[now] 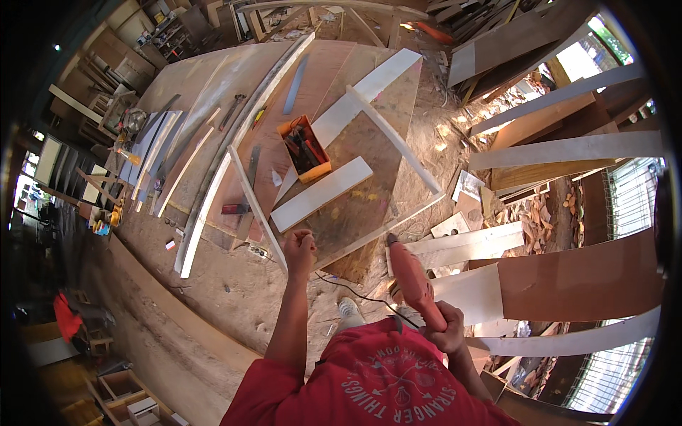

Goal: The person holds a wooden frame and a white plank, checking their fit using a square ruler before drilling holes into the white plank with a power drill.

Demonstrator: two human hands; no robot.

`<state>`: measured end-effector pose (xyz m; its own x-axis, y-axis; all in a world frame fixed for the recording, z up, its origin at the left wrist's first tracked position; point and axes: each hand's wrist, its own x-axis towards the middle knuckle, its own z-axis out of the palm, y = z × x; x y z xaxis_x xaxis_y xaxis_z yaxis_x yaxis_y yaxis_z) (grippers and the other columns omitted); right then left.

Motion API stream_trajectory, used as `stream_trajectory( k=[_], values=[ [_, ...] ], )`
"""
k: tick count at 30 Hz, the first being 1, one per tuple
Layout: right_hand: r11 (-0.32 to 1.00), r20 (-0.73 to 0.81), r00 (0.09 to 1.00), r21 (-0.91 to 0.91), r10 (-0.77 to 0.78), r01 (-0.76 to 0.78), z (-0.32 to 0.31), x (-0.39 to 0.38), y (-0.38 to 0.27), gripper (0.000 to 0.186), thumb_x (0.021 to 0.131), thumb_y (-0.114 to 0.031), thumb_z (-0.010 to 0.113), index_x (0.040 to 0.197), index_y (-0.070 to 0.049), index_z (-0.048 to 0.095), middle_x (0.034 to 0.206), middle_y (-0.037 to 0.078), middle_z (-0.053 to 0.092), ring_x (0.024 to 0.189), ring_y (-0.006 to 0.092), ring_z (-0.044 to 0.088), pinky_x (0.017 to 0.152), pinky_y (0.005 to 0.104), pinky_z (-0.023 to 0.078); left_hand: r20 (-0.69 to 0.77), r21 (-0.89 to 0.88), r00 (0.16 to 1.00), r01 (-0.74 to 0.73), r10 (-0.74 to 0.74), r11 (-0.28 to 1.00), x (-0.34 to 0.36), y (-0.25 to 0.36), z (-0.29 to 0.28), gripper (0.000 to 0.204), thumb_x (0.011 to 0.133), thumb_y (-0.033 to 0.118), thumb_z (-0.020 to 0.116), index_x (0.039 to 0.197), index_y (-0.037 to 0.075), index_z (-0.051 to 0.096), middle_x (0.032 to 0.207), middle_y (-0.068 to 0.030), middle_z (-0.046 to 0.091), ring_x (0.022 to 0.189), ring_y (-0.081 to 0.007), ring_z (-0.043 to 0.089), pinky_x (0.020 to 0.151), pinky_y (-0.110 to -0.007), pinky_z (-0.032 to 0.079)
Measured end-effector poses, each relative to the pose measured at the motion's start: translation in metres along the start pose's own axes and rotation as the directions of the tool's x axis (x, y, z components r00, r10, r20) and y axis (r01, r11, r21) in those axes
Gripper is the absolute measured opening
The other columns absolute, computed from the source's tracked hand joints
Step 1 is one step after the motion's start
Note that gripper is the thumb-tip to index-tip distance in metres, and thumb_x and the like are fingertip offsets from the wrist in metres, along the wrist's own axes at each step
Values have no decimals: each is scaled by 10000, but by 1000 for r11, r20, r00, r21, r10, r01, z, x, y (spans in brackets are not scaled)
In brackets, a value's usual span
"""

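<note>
My right hand [446, 328] grips the rear handle of a red power drill [413, 284], its dark front end pointing away from me. A black cord [355, 292] trails from it to the left. The drill's tip is close to the near strip of a pale wooden frame [376, 236]. My left hand [300, 245] is raised above the frame's near left corner with the fingers curled together; whether something small is in them is hidden. Beyond the hands, a white board [323, 194] lies on the worktable beside an orange box [312, 172] of hand tools.
A brown plywood worktable [348, 263] carries a longer white board [366, 96], a blue-grey strip [295, 85] and a long pale beam [206, 206]. Several boards [568, 153] lean in from the right over wood scraps. Drawer-like wooden boxes [135, 397] stand at lower left.
</note>
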<state>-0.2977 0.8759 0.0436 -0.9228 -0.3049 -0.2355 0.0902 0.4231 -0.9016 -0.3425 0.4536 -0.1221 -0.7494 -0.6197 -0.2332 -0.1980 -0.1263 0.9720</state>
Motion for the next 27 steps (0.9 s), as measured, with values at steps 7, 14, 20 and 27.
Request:
stream_trajectory(
  k=[7, 14, 20, 27],
  values=[
    [919, 321, 919, 382, -230, 97, 22, 7, -38, 346, 645, -161, 815, 924, 18, 718, 805, 47, 683, 731, 120, 617, 655, 311, 470, 297, -740, 954, 257, -41, 622, -49, 72, -7, 136, 1056, 166, 705, 1148, 67, 720, 1011, -30, 739, 932, -150, 732, 950, -351, 634],
    [873, 376, 874, 478, -306, 100, 26, -5, -43, 406, 638, -142, 875, 977, 35, 737, 922, 51, 733, 833, 126, 660, 746, 306, 505, 306, -768, 948, 299, -85, 566, -63, 74, -26, 160, 1077, 216, 672, 1123, 70, 718, 1089, -49, 761, 1061, -176, 753, 934, -342, 667],
    [843, 365, 897, 537, -248, 15, 38, -19, -54, 402, 617, -93, 848, 989, 22, 747, 915, 45, 738, 817, 122, 662, 746, 302, 524, 367, -826, 930, 336, -20, 452, -77, 70, -38, 148, 1079, 202, 666, 1109, 65, 715, 1076, -55, 758, 1025, -170, 754, 913, -303, 672],
    [827, 337, 923, 560, -185, -39, 49, -30, -26, 350, 590, -52, 824, 927, -1, 744, 801, 13, 697, 683, 103, 618, 629, 278, 497, 345, -787, 929, 365, -135, 498, -89, 65, -48, 159, 1069, 195, 685, 1144, 59, 719, 1058, -55, 756, 1008, -150, 751, 882, -284, 669]
  ],
)
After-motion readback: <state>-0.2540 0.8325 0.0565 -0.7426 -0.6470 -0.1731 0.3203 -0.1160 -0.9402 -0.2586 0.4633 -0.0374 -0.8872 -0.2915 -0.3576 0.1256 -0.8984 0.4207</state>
